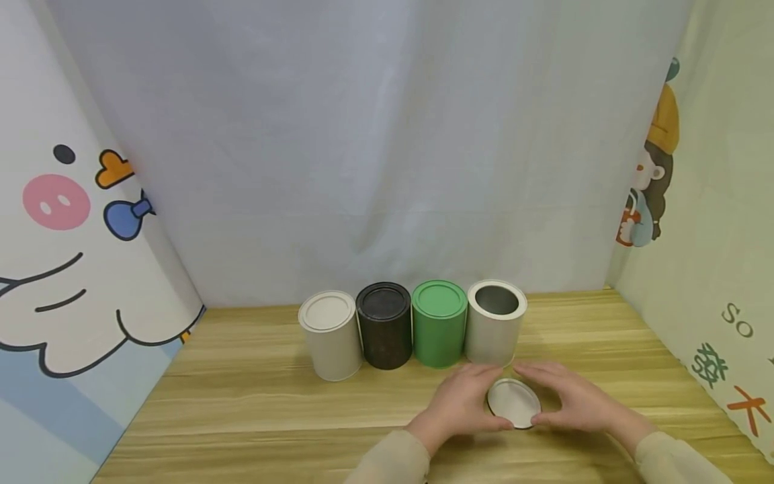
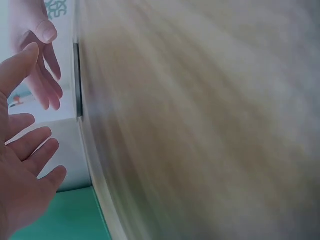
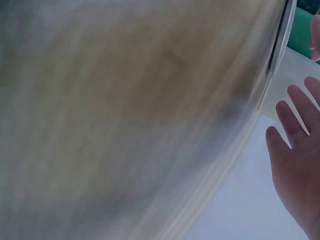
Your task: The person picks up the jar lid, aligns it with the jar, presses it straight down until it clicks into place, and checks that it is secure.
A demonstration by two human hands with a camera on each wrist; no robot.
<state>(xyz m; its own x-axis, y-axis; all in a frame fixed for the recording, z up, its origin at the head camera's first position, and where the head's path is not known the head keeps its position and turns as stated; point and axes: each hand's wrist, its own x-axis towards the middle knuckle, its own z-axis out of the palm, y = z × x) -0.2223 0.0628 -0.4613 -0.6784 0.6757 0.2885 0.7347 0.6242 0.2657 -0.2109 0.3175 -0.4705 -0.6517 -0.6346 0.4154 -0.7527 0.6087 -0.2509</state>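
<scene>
A round white lid (image 1: 514, 403) lies flat on the wooden table, between the two hands. To its left is my left hand (image 1: 462, 403), fingers apart and loosely extended. On the other side, my right hand (image 1: 577, 400) has its fingers stretched out. Both hands hover around the lid's rim; the wrist views show it edge-on as a thin strip, with neither hand gripping it. Just behind stands a white can (image 1: 492, 336) with an open top and a dark inside.
Left of the open can stand a green can (image 1: 439, 336), a black can (image 1: 385, 336) and another white can (image 1: 334, 346), all with lids on. A pale curtain (image 1: 363, 154) hangs behind them. Printed cloth panels flank the table (image 1: 242, 417).
</scene>
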